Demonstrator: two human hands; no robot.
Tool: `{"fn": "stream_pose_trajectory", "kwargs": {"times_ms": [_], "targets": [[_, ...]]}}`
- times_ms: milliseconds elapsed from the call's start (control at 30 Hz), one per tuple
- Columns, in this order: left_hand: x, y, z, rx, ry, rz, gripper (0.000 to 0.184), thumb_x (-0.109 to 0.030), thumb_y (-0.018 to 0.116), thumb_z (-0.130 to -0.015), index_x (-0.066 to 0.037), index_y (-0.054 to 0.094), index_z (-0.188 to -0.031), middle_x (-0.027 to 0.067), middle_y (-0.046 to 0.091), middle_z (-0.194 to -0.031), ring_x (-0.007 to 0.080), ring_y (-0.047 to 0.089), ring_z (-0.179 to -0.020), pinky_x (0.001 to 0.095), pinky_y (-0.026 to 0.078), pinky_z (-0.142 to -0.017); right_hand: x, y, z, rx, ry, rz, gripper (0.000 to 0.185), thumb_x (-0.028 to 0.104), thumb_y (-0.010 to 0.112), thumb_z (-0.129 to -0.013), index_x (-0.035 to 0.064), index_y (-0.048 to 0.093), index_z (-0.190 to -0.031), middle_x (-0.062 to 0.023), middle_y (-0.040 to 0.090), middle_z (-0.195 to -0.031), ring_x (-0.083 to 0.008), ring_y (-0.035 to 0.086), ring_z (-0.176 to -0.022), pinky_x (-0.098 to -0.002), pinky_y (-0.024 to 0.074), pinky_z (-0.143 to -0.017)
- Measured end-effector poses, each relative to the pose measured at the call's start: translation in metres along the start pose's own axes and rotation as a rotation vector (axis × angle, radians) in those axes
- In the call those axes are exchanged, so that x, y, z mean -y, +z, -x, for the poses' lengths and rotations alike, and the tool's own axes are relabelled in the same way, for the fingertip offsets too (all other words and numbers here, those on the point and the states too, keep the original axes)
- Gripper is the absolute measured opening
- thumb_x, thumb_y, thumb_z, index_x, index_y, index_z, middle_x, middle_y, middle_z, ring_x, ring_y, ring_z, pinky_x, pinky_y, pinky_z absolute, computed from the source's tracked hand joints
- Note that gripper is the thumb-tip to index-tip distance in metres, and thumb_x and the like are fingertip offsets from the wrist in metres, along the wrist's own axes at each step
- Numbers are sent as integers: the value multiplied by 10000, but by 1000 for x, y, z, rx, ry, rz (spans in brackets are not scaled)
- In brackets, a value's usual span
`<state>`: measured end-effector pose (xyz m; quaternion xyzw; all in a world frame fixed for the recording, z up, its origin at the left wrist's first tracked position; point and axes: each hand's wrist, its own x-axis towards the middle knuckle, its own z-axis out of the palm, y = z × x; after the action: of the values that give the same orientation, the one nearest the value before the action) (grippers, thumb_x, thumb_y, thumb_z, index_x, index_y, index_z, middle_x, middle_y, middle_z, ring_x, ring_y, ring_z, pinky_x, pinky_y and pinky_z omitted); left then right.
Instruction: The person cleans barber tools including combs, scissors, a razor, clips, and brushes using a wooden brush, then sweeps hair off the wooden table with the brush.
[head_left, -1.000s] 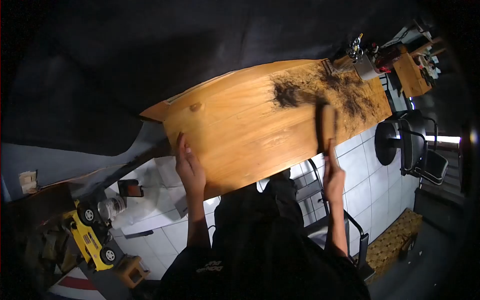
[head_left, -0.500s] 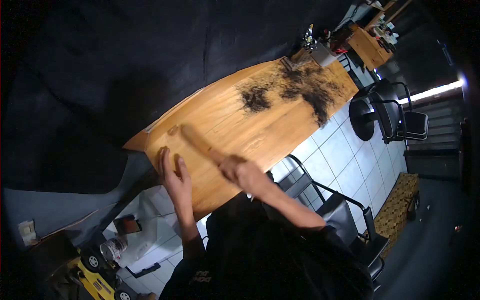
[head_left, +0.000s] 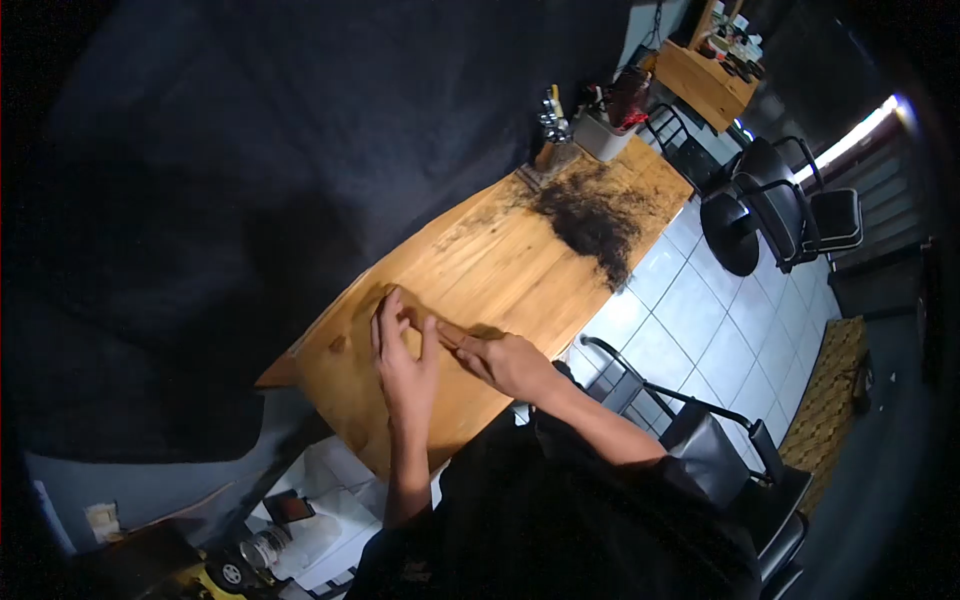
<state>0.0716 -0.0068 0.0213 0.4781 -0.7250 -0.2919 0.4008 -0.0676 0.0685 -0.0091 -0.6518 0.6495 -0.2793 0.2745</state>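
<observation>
My right hand (head_left: pixel 508 364) is wrapped around the handle of a long wooden hand brush (head_left: pixel 450 333) over the near half of a wooden table (head_left: pixel 500 275). Its bristles cannot be made out. My left hand (head_left: pixel 405 365) is beside the brush's far end, fingers stretched and thumb apart, partly hiding that end; whether it touches the brush is hard to tell. Dark hair clippings (head_left: pixel 592 222) lie heaped towards the table's far end, with thin strands scattered around them.
A holder of metal tools (head_left: pixel 553 125) and a pale bin (head_left: pixel 603 135) stand at the table's far end. Dark cloth (head_left: pixel 300 130) hangs along the left side. Black chairs (head_left: pixel 715 450) stand on the tiled floor (head_left: pixel 690 300) to the right. A dark mat-side wall borders the room.
My view has shifted. The brush is now beside my left hand, which was apart from it on the table. The hair clippings appear in one heap rather than two patches.
</observation>
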Motion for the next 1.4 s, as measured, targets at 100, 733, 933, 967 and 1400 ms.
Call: {"fn": "stream_pose_trajectory", "kwargs": {"times_ms": [100,733,933,967,1400], "targets": [[-36,41,-32,116,-5,9,515,-114,697,-842,17,482,-1291,223,556,-1212,303,579,-1100,376,505,-920,-40,-19,-5,-95,16,47,223,203,569,-903,97,617,-1093,-215,617,-746,-412,606,-650,-474,503,-624],[-73,274,-155,31,-192,-105,375,-203,769,-791,10,603,-1051,122,656,-973,226,622,-902,355,470,-841,-173,-223,98,-143,315,-331,609,173,569,-929,112,290,-1467,-280,611,-705,-437,633,-656,-463,507,-590],[-104,241,-113,70,-143,272,233,-4,692,-833,10,596,-1045,38,644,-983,112,594,-894,257,465,-808,-178,-235,91,-275,257,-306,571,137,554,-934,57,322,-1450,-277,611,-707,-440,636,-660,-449,504,-627],[-111,234,-105,71,-131,274,216,33,686,-824,6,599,-1021,17,641,-955,84,589,-862,226,464,-777,-176,-233,90,-273,219,-318,574,135,558,-930,60,325,-1449,-278,612,-710,-437,636,-656,-455,502,-623],[-111,228,-49,363,-23,225,218,-42,733,-811,-22,611,-991,58,684,-839,125,649,-783,270,502,-700,-176,-271,55,-437,428,-139,524,192,535,-950,101,369,-1439,-269,611,-690,-424,639,-654,-436,501,-620]]}}
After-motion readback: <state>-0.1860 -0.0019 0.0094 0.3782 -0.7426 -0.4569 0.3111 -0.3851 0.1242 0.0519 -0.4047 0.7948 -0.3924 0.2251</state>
